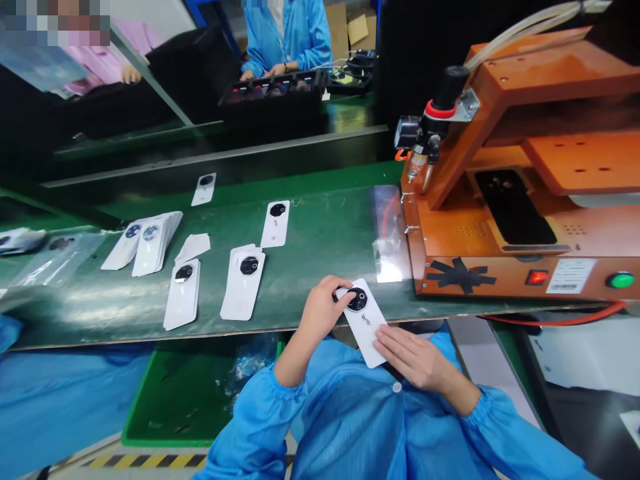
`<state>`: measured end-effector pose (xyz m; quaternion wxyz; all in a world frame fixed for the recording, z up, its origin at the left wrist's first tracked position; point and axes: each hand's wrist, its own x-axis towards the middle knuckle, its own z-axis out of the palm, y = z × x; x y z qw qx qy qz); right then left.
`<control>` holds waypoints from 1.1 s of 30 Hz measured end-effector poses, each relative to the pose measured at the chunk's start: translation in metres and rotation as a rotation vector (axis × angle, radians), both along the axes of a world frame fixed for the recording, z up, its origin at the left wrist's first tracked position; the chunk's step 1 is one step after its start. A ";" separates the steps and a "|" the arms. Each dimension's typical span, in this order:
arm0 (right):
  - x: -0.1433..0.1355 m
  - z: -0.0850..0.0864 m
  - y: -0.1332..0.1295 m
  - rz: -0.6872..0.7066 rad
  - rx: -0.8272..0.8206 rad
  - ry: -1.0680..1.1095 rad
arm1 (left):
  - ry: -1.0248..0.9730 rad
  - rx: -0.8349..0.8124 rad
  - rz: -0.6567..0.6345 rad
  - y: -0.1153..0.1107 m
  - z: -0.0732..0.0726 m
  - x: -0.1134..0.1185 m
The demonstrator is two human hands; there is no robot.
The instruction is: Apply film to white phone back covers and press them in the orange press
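A white phone back cover (371, 339) with a round black camera area and small dark lettering is held tilted at the bench's front edge. My left hand (323, 308) grips its upper left end, the thumb lying at the camera area. On the lower right edge, my right hand (413, 357) holds the cover with its fingers together; its thumb is hidden. To the left lie stacks of similar covers (239, 297), (181, 300) and a single cover (275, 227) behind them.
An orange press machine (420, 250) with a dark phone-shaped bed (515, 210) stands at right. Transparent film (389, 250) lies beside it. More white covers (150, 250) sit at left, near plastic bags (55, 257). Below is a green bin (165, 400). Co-workers sit across and at left.
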<state>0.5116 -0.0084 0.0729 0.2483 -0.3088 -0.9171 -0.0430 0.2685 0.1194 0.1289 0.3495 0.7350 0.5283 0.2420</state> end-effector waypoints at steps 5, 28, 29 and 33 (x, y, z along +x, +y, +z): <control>0.000 0.000 0.000 -0.003 0.001 0.013 | 0.091 -0.023 0.010 0.006 0.007 0.003; -0.010 0.001 0.000 -0.065 -0.050 0.071 | 0.092 0.114 0.021 -0.007 0.000 -0.004; -0.010 0.001 0.000 -0.064 -0.054 0.072 | 0.117 0.104 0.010 -0.004 0.000 -0.002; -0.011 0.003 0.001 -0.060 -0.078 0.073 | 0.190 0.062 0.001 0.006 -0.001 0.008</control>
